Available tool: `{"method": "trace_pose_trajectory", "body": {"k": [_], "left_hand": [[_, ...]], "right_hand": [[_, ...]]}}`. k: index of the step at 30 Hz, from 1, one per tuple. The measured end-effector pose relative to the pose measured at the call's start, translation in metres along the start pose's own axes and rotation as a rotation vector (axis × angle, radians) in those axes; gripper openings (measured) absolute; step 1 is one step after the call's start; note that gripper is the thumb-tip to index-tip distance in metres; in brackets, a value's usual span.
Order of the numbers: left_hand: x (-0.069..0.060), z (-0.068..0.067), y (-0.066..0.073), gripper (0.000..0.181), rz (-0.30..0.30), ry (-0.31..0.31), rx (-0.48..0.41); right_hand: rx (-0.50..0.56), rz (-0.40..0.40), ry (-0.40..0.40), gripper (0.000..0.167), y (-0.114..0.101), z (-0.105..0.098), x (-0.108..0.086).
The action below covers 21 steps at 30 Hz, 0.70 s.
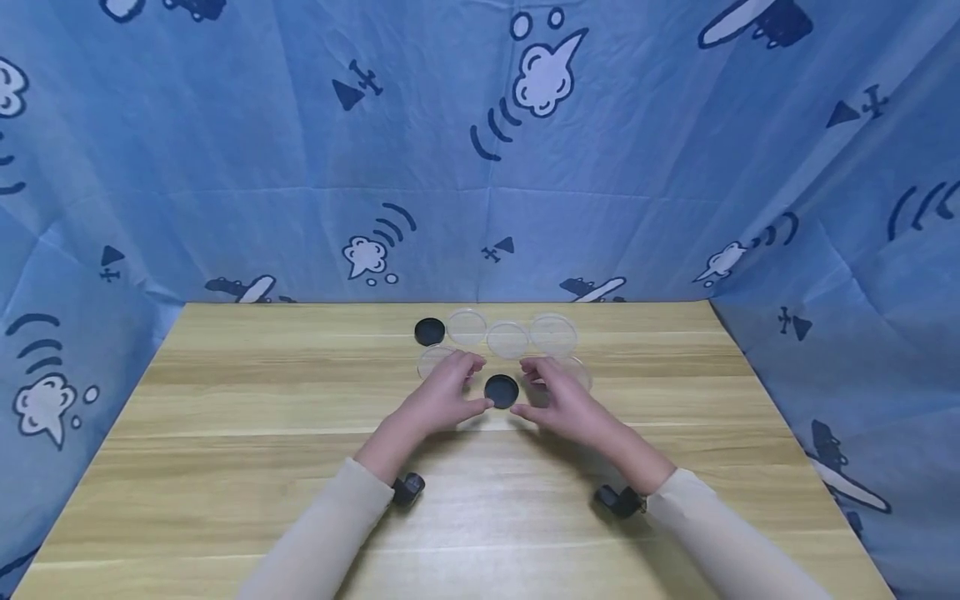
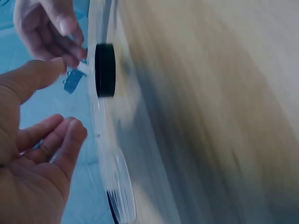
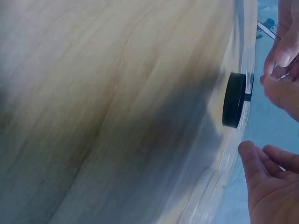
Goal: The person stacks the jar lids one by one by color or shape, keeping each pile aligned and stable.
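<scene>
A round black lid or shallow dish [image 1: 501, 392] lies on the wooden table between both hands. To its left is my left hand [image 1: 448, 398], thumb and fingers apart, holding nothing. My right hand [image 1: 562, 402] curves loosely on the other side, also with nothing in its grasp. In the left wrist view the black disc [image 2: 105, 70] stands clear of the fingers. The right wrist view likewise shows a gap between the disc [image 3: 234, 100] and the fingertips. Partly hidden behind the left hand is a clear round dish [image 1: 433, 360]; another clear dish [image 1: 579, 372] sits behind the right hand.
Toward the table's back edge stand a second black disc [image 1: 430, 332] and three clear round dishes, at left [image 1: 467, 327], middle [image 1: 507, 340] and right [image 1: 553, 334]. Blue patterned cloth [image 1: 420, 150] hangs behind and beside the wooden table [image 1: 247, 467].
</scene>
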<state>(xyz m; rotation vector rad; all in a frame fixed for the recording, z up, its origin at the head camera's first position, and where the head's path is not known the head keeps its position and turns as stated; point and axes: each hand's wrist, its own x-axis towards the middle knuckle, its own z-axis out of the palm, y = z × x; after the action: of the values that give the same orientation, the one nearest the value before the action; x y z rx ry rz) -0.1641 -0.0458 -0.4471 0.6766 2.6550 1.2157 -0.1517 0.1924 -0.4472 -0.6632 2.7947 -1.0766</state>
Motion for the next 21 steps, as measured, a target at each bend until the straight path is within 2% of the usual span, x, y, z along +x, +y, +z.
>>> {"method": "trace_pose_trajectory", "body": {"k": [6,11,21], "left_hand": [[0.006,0.012,0.003,0.059,-0.009,-0.043,0.082],[0.010,0.019,0.005,0.060,-0.024,-0.060,0.091],[0.013,0.026,0.005,0.056,-0.053,-0.062,0.114]], "right_hand": [[-0.072,0.032,-0.055,0.072,-0.005,0.005,0.005],[-0.130,0.027,-0.073,0.070,-0.009,0.009,0.007],[-0.146,0.017,-0.096,0.061,-0.008,0.015,0.009]]}}
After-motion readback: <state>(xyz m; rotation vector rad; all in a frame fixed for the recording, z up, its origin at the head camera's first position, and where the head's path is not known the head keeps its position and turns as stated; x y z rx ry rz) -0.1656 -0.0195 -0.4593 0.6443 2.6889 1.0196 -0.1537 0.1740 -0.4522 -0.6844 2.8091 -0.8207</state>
